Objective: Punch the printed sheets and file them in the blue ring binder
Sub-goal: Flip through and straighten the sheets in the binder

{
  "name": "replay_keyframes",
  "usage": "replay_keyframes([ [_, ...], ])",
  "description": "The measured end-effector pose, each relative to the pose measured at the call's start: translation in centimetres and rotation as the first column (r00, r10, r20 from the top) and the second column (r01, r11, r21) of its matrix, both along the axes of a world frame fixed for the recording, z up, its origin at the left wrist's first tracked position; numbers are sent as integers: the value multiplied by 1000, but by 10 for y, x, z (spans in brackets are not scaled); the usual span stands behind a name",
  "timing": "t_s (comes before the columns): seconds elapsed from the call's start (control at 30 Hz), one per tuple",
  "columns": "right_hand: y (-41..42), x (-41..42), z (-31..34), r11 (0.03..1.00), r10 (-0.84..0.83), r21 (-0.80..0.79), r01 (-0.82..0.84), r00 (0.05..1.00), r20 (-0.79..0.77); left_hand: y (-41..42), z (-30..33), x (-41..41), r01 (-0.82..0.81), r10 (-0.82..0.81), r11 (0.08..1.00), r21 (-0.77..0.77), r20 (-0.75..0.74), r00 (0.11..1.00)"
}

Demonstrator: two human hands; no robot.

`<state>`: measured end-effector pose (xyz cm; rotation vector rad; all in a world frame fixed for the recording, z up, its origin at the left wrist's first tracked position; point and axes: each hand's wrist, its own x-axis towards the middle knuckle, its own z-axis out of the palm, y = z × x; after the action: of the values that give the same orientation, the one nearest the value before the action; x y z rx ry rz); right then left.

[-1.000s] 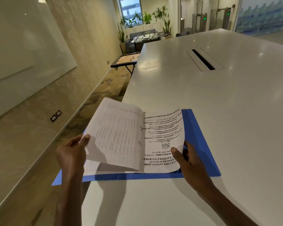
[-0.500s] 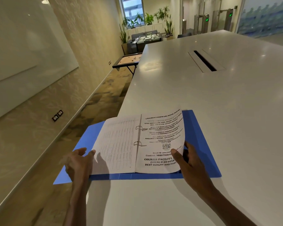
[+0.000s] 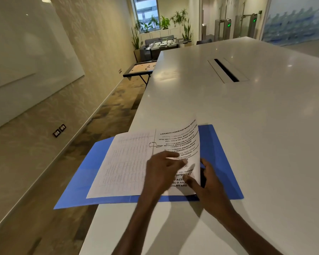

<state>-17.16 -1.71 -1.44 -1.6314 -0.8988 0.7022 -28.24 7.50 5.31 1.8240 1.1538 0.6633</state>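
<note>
The blue ring binder (image 3: 221, 155) lies open at the near left corner of the white table (image 3: 256, 126), its left cover overhanging the edge. A table-printed sheet (image 3: 125, 162) lies flat on the left side of the metal rings (image 3: 152, 144). On the right, the sheet with bold black print (image 3: 179, 142) is lifted and curls upward. My right hand (image 3: 208, 183) pinches its lower right edge, thumb on top. My left hand (image 3: 162, 170), blurred, hovers over the middle of that sheet with fingers loosely bent.
A long cable slot (image 3: 226, 70) sits in the table further back. Left of the table is carpeted floor, a wall with sockets (image 3: 59, 130) and a whiteboard. A carrom board (image 3: 140, 68), a foosball table and plants stand at the far end.
The left sheet has been laid flat on the left cover. My left hand has left it and crossed right over the printed sheet, whose right edge now lifts in my right hand.
</note>
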Motion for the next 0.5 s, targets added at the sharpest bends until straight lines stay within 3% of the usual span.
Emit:
replay_keyframes([
  [0.23, 2, -3, 1, 999, -6, -51, 14, 988, 155, -8, -13, 20, 66, -67, 995, -79, -13, 998],
  [0.5, 0, -4, 1, 999, -11, -32, 15, 994, 107, 1, -19, 10, -45, 72, 979, -196, 133, 989],
])
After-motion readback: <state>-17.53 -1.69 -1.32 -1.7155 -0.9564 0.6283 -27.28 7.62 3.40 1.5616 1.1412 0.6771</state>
